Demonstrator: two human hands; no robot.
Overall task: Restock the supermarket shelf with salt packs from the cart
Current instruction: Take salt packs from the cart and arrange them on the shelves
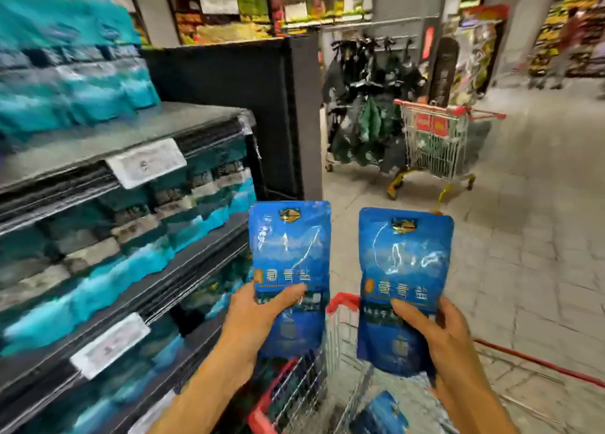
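I hold two blue salt packs upright above the cart (340,306). My left hand (258,315) grips the left salt pack (289,256) by its lower half, thumb across the front. My right hand (438,332) grips the right salt pack (404,270) the same way. Another blue salt pack (381,414) lies in the cart's wire basket below. The dark shelf (108,145) stands to my left, its tiers stacked with blurred teal and blue packs.
White price labels (145,163) hang on the shelf edges. A black end panel (262,106) closes the shelf's far end. A second wire cart (438,139) and a rack of dark bags (363,106) stand ahead on the tiled aisle floor.
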